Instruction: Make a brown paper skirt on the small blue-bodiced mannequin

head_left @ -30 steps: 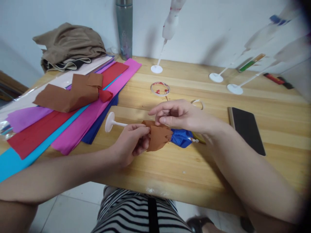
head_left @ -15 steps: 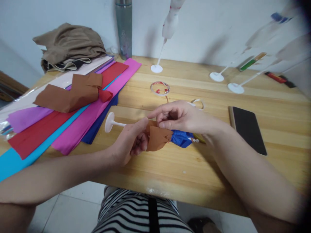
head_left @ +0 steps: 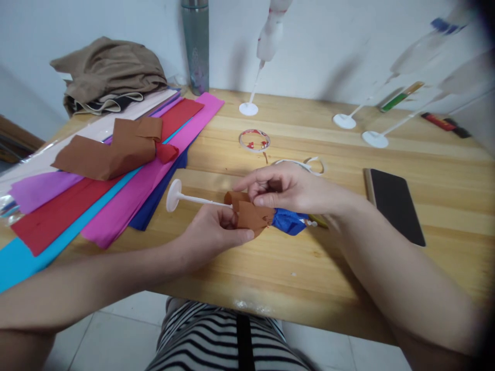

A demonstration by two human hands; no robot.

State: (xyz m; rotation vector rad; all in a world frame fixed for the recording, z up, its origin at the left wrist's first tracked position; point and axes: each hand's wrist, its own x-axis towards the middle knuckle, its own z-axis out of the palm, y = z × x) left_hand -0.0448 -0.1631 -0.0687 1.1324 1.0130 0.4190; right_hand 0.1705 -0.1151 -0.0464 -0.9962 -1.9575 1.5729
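A small figure lies sideways over the table, with a brown paper skirt (head_left: 253, 215) and a blue paper top (head_left: 289, 221). Its white stand (head_left: 174, 196) points left, and the thin rod runs into the skirt's open end. My left hand (head_left: 212, 232) grips the skirt's near lower edge, thumb on the outside and fingers curled under or inside. From the far side, my right hand (head_left: 286, 186) pinches the skirt's upper edge between thumb and fingers, its index finger stretched out to the left. The wrist hides part of a yellow object beyond the blue top.
Coloured paper strips (head_left: 131, 206) and a cut brown piece (head_left: 112, 152) lie at the left, below folded cloth (head_left: 112, 67). A bottle (head_left: 196, 51), a tape ring (head_left: 254, 140), stands with white figures (head_left: 269, 38) and a black phone (head_left: 394, 206) are around.
My left hand has moved down from the skirt's upper left, its thumb now on the near lower edge. More of the rod and the skirt's open end show. My right hand has barely moved.
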